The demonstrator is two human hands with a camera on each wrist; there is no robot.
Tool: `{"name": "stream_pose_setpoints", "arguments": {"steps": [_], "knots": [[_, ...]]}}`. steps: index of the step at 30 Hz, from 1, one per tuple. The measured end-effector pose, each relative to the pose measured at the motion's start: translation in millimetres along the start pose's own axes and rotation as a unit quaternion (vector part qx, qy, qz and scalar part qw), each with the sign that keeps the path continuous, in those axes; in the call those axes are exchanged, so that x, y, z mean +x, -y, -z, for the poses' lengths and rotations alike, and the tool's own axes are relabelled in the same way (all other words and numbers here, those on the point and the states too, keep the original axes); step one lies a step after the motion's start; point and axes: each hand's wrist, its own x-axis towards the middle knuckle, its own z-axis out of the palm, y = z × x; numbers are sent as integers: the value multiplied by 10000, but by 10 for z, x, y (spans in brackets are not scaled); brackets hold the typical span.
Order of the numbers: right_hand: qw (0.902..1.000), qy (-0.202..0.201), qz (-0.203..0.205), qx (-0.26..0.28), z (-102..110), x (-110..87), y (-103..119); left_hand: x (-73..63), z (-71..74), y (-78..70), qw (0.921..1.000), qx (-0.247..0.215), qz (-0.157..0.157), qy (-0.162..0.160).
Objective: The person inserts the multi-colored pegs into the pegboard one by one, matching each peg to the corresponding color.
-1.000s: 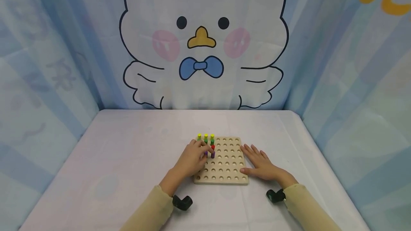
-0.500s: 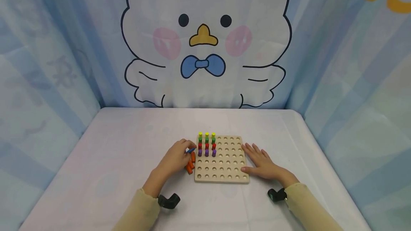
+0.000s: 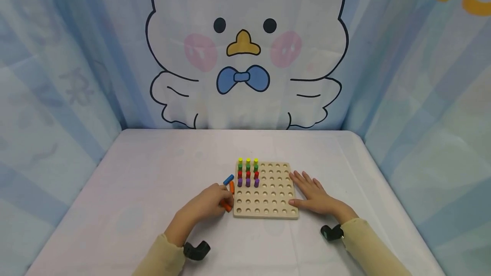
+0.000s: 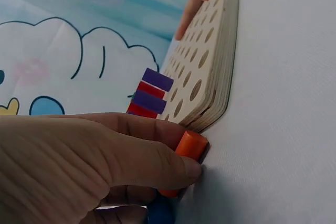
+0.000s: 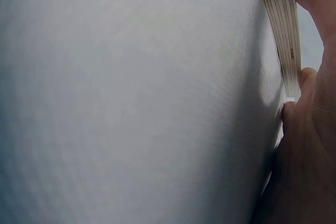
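A wooden pegboard (image 3: pixel 265 216) lies on the white cloth, with three columns of yellow, green, red and purple pegs (image 3: pixel 248 182) upright in its far left part. My left hand (image 3: pixel 209 202) is low beside the board's left edge. In the left wrist view, its thumb and finger pinch an orange peg (image 4: pixel 191 144) near the board's corner. Another orange peg (image 3: pixel 232 187) and a blue peg (image 3: pixel 228 179) lie loose just beyond the fingers, partly covered by them. My right hand (image 3: pixel 316 198) rests with straight fingers spread against the board's right edge.
The white-covered table (image 3: pixel 165 156) extends around the board. A curtain with a cartoon bird (image 3: pixel 243 105) hangs behind it, and more curtain closes both sides. Dark camera mounts (image 3: pixel 197 250) sit at both wrists.
My left hand came off the peg columns to the loose pegs, briefly held the blue peg, left it lying and moved nearer to an orange one. The right hand stayed put.
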Motion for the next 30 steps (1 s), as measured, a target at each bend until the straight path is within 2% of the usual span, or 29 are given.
{"name": "stream_pose_setpoints", "arguments": {"steps": [2, 9, 24, 30], "knots": [[10000, -11, -1, -10, -10, 11, -12, -3, -18, 6, 9999, 121, 6, 10], [10000, 28, -36, -24, -34, 21, -25, -20, -26, -3, 9999, 129, 37, -106], [10000, 50, -56, -21, -20, 26, -32, 87, 84, -125, 9965, -247, -160, -780], [10000, 32, -4, -10, -24, 30, -39, 129, 102, -166, 9955, -408, -124, -845]]}}
